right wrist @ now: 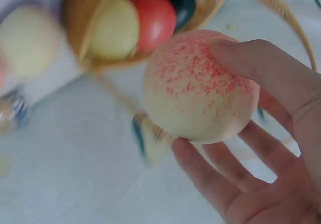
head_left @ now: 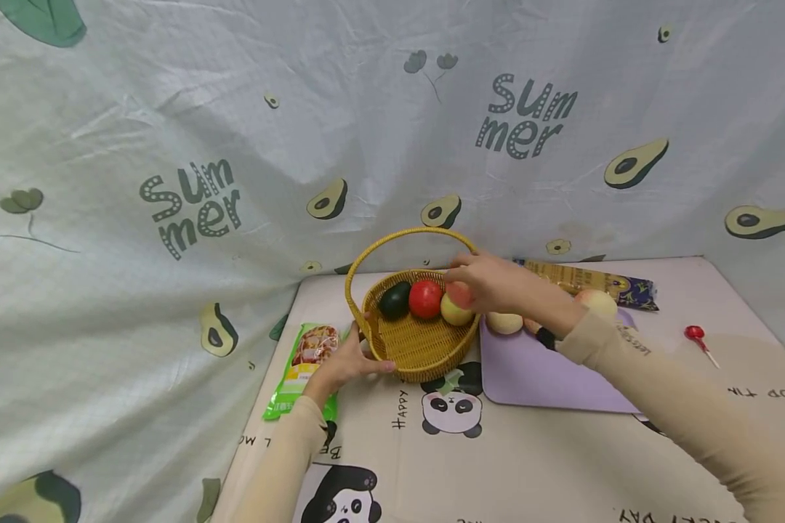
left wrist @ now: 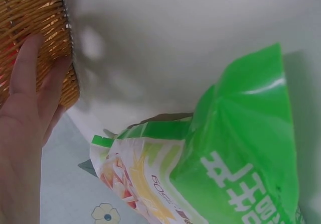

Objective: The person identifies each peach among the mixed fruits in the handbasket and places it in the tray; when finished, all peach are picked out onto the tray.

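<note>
A yellow wicker basket point(head_left: 425, 354) with a tall hoop handle stands at the back of the table. Inside lie a dark green avocado-like fruit point(head_left: 395, 301), a red round fruit point(head_left: 425, 299) and a pale yellow round fruit point(head_left: 456, 312). My right hand point(head_left: 493, 282) holds a pink-speckled peach point(right wrist: 198, 91) between thumb and fingers, over the basket's right side. My left hand point(head_left: 353, 361) touches the basket's left side, its fingers extended along the woven wall in the left wrist view. The left palm is hidden.
Left of the basket lies a green food packet point(head_left: 307, 356). A lilac board point(head_left: 549, 378) on the right carries a tan round item point(head_left: 504, 323) and another peach point(head_left: 597, 301). Behind it is a gold-and-blue packet point(head_left: 582, 281); a red lollipop point(head_left: 695, 333) lies far right.
</note>
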A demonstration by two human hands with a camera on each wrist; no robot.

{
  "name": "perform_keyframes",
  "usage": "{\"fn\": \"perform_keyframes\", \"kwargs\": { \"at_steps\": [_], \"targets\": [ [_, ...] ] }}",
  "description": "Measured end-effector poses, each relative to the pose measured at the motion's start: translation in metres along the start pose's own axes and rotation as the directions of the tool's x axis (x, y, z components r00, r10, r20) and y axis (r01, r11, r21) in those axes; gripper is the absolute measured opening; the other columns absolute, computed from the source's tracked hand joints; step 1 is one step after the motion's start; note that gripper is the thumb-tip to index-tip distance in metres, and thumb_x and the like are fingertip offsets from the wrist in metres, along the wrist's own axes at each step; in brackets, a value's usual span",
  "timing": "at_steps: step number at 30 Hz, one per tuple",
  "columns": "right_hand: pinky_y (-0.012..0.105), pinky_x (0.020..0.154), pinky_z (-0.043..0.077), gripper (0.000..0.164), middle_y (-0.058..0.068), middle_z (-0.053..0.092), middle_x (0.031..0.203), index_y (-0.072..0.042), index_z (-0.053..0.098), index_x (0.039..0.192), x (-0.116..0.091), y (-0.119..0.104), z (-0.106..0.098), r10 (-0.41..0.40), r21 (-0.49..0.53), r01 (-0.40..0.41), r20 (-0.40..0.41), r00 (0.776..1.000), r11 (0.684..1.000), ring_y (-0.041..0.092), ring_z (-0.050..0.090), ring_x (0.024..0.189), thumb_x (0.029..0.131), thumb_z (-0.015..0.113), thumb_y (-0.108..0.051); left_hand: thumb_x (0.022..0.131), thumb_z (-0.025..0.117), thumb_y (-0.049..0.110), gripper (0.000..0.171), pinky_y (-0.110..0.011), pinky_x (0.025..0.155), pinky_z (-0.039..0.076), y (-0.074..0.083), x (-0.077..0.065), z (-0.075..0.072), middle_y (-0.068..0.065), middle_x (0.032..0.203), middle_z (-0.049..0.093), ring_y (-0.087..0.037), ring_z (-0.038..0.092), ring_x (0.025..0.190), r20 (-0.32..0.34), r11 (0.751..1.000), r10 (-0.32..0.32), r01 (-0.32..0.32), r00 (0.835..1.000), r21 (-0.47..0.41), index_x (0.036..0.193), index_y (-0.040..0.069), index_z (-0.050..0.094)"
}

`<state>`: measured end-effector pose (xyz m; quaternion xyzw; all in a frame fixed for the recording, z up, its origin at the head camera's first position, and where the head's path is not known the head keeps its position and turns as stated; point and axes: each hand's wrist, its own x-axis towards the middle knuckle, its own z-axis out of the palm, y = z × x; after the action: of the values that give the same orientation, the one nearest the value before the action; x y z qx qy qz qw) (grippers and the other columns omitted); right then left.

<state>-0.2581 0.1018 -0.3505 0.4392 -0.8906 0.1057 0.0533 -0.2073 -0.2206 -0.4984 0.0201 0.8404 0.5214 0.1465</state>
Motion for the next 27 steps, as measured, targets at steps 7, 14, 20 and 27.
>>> {"fn": "perform_keyframes", "kwargs": {
  "at_steps": [7,14,20,27],
  "targets": [
    [0.051,0.080,0.058,0.048,0.016,0.070,0.112,-0.008,0.076,0.111,-0.062,0.045,-0.028,0.163,-0.030,-0.162,0.034,0.986,0.986,0.039,0.064,0.099,0.067,0.089,0.005,0.076,0.095,0.028,0.130,-0.067,0.128,0.010,-0.001,-0.003,0.000,-0.008,0.175,0.015,-0.040,0.011,0.162,-0.013,1.000,-0.007,0.007,1.000,-0.004,0.167,0.028,0.003],
    [0.044,0.071,0.060,0.047,0.013,0.070,0.098,-0.002,0.077,0.106,-0.126,0.097,-0.018,0.289,-0.035,-0.287,0.121,0.950,0.957,0.028,0.066,0.086,0.062,0.092,0.003,0.075,0.096,0.031,0.132,-0.068,0.127,0.008,-0.003,-0.005,0.001,-0.007,0.175,0.013,-0.039,0.007,0.162,-0.010,1.000,-0.003,0.003,1.000,0.002,0.168,0.028,0.002],
    [0.039,0.066,0.056,0.047,0.013,0.071,0.098,0.002,0.074,0.108,-0.173,0.127,0.001,0.404,-0.008,-0.414,0.237,0.883,0.910,0.028,0.063,0.083,0.063,0.089,0.003,0.076,0.095,0.029,0.130,-0.068,0.127,0.007,0.000,-0.003,0.001,-0.006,0.176,0.013,-0.039,0.007,0.162,-0.011,1.000,-0.013,0.013,1.000,0.000,0.168,0.029,0.002],
    [0.033,0.064,0.046,0.048,0.018,0.074,0.101,0.006,0.074,0.109,-0.196,0.145,0.026,0.420,0.052,-0.449,0.276,0.865,0.892,0.028,0.058,0.081,0.062,0.080,0.005,0.080,0.092,0.025,0.126,-0.066,0.128,0.012,-0.002,0.002,0.000,-0.009,0.175,0.014,-0.042,0.012,0.161,0.004,1.000,0.005,-0.005,1.000,-0.009,0.168,0.025,0.002]
  ]
}}
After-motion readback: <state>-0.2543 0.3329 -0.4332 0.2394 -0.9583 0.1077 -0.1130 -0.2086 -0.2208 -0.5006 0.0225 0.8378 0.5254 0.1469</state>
